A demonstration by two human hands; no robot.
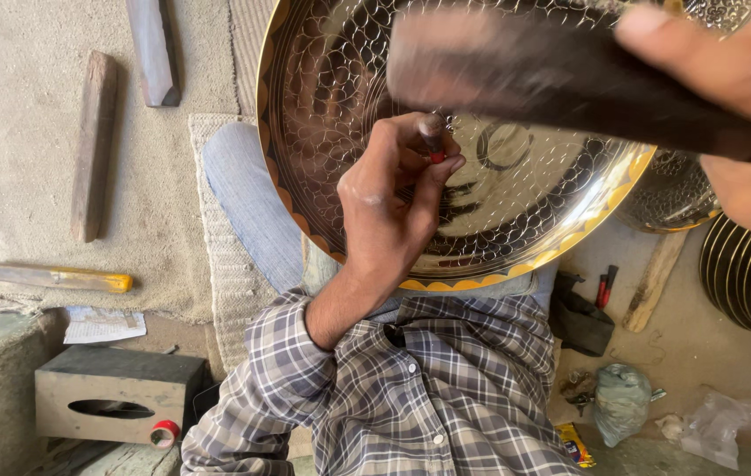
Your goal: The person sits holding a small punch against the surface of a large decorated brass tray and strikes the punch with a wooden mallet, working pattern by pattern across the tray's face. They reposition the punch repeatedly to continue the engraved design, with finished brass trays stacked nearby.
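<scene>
Right hand [736, 106], blurred, nearest the lens, fingers wrapped round a dark wooden mallet [560, 79]. Left hand [393, 198] pinches a small red-tipped punch [436, 152] against the large engraved brass tray [322, 79] propped on the lap.

I see a beige carpet [32, 132] under wooden blocks [93, 145], a dusty concrete floor [701, 353] at right, daylight throughout.
</scene>
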